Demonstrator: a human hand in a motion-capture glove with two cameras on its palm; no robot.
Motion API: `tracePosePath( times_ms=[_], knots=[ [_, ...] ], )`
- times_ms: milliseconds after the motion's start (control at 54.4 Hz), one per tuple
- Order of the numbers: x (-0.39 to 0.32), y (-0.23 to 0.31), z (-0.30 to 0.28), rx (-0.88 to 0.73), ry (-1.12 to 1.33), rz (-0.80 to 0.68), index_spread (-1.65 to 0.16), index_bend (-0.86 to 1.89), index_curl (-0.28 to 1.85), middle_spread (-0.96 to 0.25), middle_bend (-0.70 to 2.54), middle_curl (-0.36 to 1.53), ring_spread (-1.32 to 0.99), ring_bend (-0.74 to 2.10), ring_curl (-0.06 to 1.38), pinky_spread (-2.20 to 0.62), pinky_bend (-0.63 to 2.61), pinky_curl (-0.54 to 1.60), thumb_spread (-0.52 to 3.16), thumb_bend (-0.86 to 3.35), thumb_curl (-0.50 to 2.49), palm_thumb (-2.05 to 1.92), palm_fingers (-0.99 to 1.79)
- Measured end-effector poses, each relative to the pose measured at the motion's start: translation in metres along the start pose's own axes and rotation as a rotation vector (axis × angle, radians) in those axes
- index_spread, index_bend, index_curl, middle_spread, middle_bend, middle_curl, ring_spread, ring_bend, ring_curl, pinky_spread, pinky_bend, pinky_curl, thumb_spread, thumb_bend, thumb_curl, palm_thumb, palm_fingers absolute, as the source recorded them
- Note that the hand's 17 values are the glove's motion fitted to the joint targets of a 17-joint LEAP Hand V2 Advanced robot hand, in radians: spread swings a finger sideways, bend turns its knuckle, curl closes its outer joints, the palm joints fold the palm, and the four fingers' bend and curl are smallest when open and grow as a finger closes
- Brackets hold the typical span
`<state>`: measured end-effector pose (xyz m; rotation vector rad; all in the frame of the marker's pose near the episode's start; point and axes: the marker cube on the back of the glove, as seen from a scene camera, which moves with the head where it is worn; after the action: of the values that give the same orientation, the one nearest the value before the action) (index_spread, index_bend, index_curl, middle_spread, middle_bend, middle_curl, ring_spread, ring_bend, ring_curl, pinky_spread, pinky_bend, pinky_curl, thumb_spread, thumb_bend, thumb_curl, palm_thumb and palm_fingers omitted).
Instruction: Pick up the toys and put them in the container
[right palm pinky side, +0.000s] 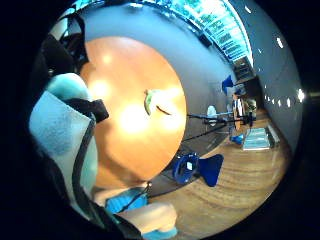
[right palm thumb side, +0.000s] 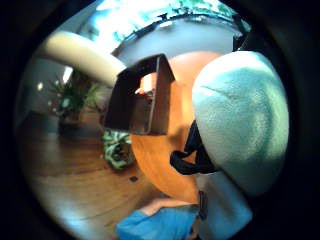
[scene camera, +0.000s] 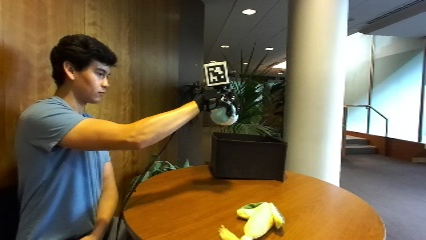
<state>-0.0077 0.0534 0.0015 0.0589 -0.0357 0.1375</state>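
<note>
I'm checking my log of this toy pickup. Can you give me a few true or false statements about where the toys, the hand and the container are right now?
1. The gloved right hand holds a pale round toy above the dark container. True.
2. A yellow and green toy lies on the round wooden table. True.
3. The container lies tipped on its side. False: it stands upright.
4. The yellow and green toy is inside the container. False: it lies on the table, apart from it.

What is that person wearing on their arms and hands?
The right hand wears a black glove with black straps across the palm. The arm behind it is bare up to the short sleeve of a blue T-shirt. The other arm is also bare below its sleeve; its hand is out of sight.
</note>
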Motion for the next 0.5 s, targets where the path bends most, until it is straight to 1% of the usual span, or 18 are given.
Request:
tracePosePath(
  times_ms=[110,166,202,258,331,350,405,497],
  knots=[
    [-0.042,-0.018,-0.013,0.001,-0.079,0.005,-0.3,0.17,0.3,-0.28,0.55,0.57,-0.35,1.15,0.43,-0.37,1.13,0.38,1.32,0.09,0.47,0.43,0.74],
    [-0.051,-0.021,-0.013,0.009,-0.024,-0.134,-0.3,0.17,0.3,-0.28,0.54,0.58,-0.35,1.15,0.44,-0.36,1.13,0.38,1.32,0.08,0.48,0.43,0.74],
    [-0.059,-0.024,-0.014,0.014,0.005,-0.197,-0.3,0.17,0.31,-0.28,0.54,0.58,-0.35,1.15,0.44,-0.37,1.12,0.38,1.32,0.07,0.48,0.43,0.74],
    [-0.076,-0.03,-0.016,0.019,0.007,-0.204,-0.3,0.17,0.31,-0.29,0.53,0.59,-0.35,1.15,0.44,-0.37,1.13,0.39,1.31,0.06,0.49,0.43,0.74],
    [-0.107,-0.043,-0.021,0.029,-0.029,-0.112,-0.3,0.16,0.32,-0.29,0.53,0.61,-0.36,1.14,0.44,-0.37,1.13,0.39,1.31,0.05,0.49,0.43,0.74],
    [-0.115,-0.044,-0.023,0.033,-0.04,-0.131,-0.3,0.16,0.32,-0.29,0.53,0.61,-0.35,1.14,0.45,-0.37,1.13,0.39,1.32,0.05,0.49,0.43,0.73],
    [-0.129,-0.044,-0.024,0.046,-0.04,-0.253,-0.3,0.15,0.32,-0.3,0.53,0.62,-0.36,1.14,0.45,-0.37,1.13,0.4,1.32,0.04,0.5,0.43,0.73],
    [-0.161,-0.051,-0.025,0.062,-0.02,-0.287,-0.3,0.15,0.32,-0.3,0.52,0.64,-0.36,1.14,0.45,-0.37,1.14,0.4,1.32,0.02,0.5,0.42,0.73]
  ],
)
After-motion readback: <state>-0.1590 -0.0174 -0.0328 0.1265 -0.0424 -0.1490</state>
